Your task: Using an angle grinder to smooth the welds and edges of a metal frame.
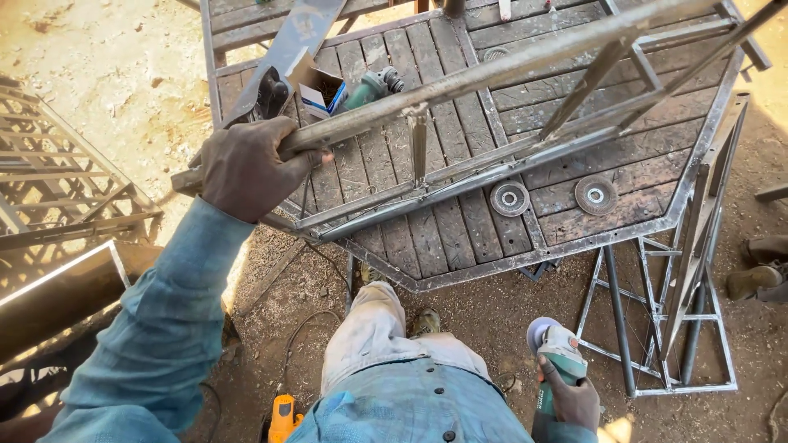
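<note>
your left hand (246, 168) is closing tight around the near end of a long steel bar (460, 82), which is the top rail of a welded metal frame (492, 164) lying tilted across the wooden table (574, 197). the bar is running from your fist up and away to the right, over the planks. just beyond your knuckles a small open cardboard box (318, 89) is sitting on the table, with a green angle grinder (371, 86) lying just beside it. further right, two round grinding discs (510, 198) are lying flat on the planks near the table's front edge, a little apart from each other, under the lower rails of the frame. below the table, in the dirt, an orange tool (282, 417) is showing beside your leg. your right hand (570, 398) is hanging low by your hip, gripping the body of a second green grinder (556, 353) with its disc pointing up and away from you. to the right of it another metal frame (665, 328) is leaning against the table's side, and someone's boots (759, 275) are showing at the far right edge.
</note>
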